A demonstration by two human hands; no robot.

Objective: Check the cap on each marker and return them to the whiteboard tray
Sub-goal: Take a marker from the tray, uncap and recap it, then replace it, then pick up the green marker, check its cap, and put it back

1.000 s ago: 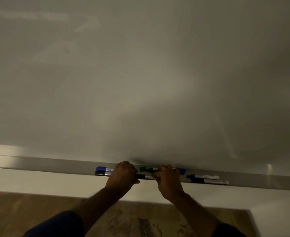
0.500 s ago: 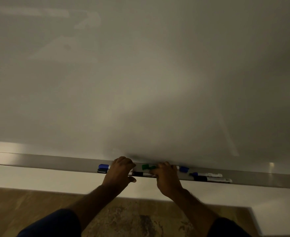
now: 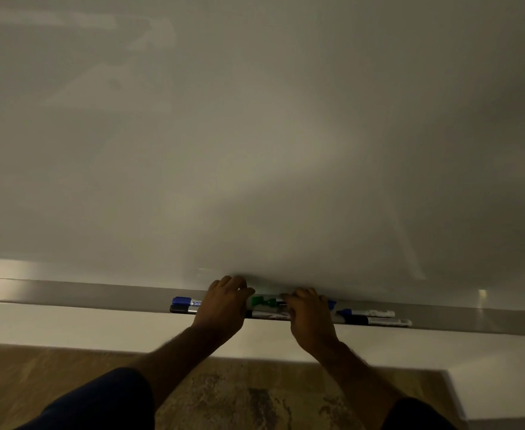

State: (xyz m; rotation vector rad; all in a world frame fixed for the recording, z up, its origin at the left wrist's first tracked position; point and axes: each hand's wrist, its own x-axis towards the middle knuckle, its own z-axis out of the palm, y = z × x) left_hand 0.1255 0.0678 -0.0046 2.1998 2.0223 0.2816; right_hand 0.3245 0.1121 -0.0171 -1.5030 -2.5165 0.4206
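Several markers lie in the metal whiteboard tray (image 3: 69,294). A green marker (image 3: 264,301) lies between my hands, with a grey-barrelled marker (image 3: 269,315) just in front of it. My left hand (image 3: 224,308) curls over the tray, its fingers at the green cap. My right hand (image 3: 309,318) pinches the green marker's other end. To the left lie a blue-capped marker (image 3: 184,301) and a black-capped marker (image 3: 180,309). At the right lie another blue-capped marker (image 3: 366,313) and a black-capped one (image 3: 379,321). My hands hide the markers' middle parts.
The large whiteboard (image 3: 255,135) fills the view above the tray. Below the tray is a white wall strip (image 3: 69,327), then brown patterned floor (image 3: 239,398). The tray runs on bare to the far left and far right.
Both hands have shifted slightly back, from the front grey marker toward the green marker. The view has tilted a little, and the other markers have stayed put.
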